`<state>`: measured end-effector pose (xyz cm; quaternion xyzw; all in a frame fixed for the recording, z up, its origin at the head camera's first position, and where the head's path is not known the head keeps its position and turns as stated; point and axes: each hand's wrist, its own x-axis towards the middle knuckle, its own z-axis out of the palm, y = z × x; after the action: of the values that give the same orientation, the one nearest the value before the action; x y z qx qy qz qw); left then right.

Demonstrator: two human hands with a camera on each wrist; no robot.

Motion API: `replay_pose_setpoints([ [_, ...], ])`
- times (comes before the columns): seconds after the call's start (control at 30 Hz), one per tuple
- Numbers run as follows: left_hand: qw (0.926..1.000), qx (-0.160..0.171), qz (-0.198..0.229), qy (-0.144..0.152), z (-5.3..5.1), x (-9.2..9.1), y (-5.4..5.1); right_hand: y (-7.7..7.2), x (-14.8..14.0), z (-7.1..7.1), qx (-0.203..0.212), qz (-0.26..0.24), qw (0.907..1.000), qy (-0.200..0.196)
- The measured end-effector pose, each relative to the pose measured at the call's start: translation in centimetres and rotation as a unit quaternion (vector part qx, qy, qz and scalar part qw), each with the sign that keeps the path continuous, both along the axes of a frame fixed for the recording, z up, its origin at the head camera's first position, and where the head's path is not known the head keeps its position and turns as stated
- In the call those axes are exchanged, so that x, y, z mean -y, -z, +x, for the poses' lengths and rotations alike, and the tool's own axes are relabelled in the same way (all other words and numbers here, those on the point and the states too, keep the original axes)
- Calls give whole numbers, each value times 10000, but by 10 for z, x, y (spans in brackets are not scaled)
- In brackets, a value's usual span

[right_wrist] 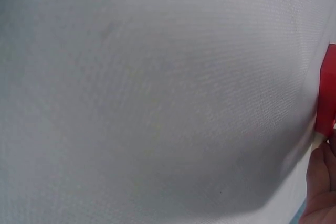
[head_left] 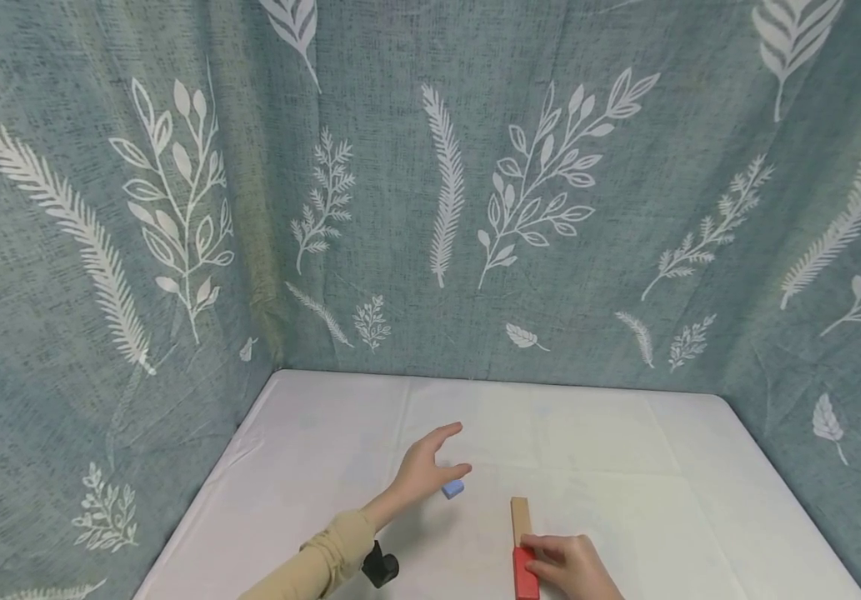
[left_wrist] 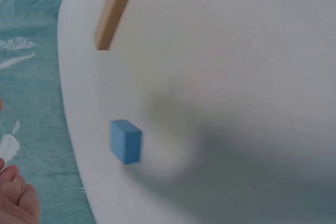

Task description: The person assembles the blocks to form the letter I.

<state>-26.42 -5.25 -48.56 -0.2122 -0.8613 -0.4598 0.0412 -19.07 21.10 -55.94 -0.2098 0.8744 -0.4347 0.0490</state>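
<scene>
In the head view a small blue block [head_left: 453, 489] lies on the white cloth beside the left hand [head_left: 426, 471], whose thumb and fingers are spread apart and hold nothing. The left wrist view shows that blue block [left_wrist: 125, 141] standing apart from the fingers. Toward the front, the right hand [head_left: 574, 565] pinches a red block [head_left: 525, 575] where it meets a plain wooden block [head_left: 521, 521]; the two lie end to end in a line. At the right edge of the right wrist view are the red block [right_wrist: 327, 90] and the right hand's fingertips [right_wrist: 318, 174].
A black object [head_left: 380, 567] sits below the left forearm, partly behind the beige sleeve [head_left: 325, 557]. The white-covered table [head_left: 625, 467] ends at a green curtain [head_left: 415, 208] with white leaf patterns, which hangs behind it and at both sides.
</scene>
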Motion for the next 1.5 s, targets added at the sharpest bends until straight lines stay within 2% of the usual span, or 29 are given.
replay_pose_setpoints([
  [0.33,9989,341,98,-308,9,10,20,3,-1,0,-53,-75,10000,13],
  [0.43,9985,350,144,-391,10,11,29,3,0,0,-78,-70,9999,12],
  [0.57,9981,279,-16,-551,10,11,43,2,0,0,-35,-105,9999,-16],
  [0.77,9954,202,-172,-924,13,6,59,2,-1,1,-120,-91,9999,-43],
  [0.93,9909,255,-170,-1313,18,2,65,2,-1,0,-157,-69,9998,-68],
  [1.1,9866,254,-70,-1609,18,-1,70,1,0,1,-70,-96,9999,-37],
  [1.33,9855,-208,-67,-1684,19,-2,72,1,-1,1,-138,-102,9998,-61],
  [1.43,9845,21,-108,-1751,19,-3,73,3,-2,1,-198,-101,9997,-84],
  [1.5,9829,298,-131,-1812,17,-4,73,4,-2,1,-306,-77,9994,-116],
])
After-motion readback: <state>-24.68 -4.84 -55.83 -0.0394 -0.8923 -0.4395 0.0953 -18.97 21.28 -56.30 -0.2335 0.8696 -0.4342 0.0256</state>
